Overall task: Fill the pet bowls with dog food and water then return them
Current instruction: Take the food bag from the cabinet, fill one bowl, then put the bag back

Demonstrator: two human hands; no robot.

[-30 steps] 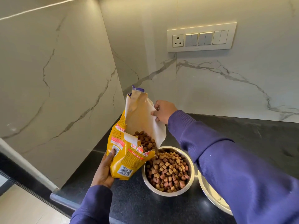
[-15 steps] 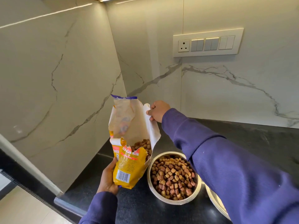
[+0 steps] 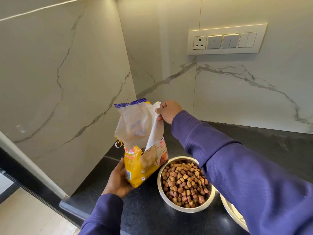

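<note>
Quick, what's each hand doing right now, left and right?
Left hand: holding the dog food bag at its lower end.
Right hand: fingers pinching the bag's torn white top flap.

The purple sleeve (image 3: 254,175) is covering most of the second steel bowl (image 3: 232,212), hiding whatever it holds, and is overlapping the rim of the kibble bowl (image 3: 184,208). The food bag (image 3: 140,150) is hiding the left hand's (image 3: 118,181) fingers behind it. The bag's small print is reading too small.
</note>
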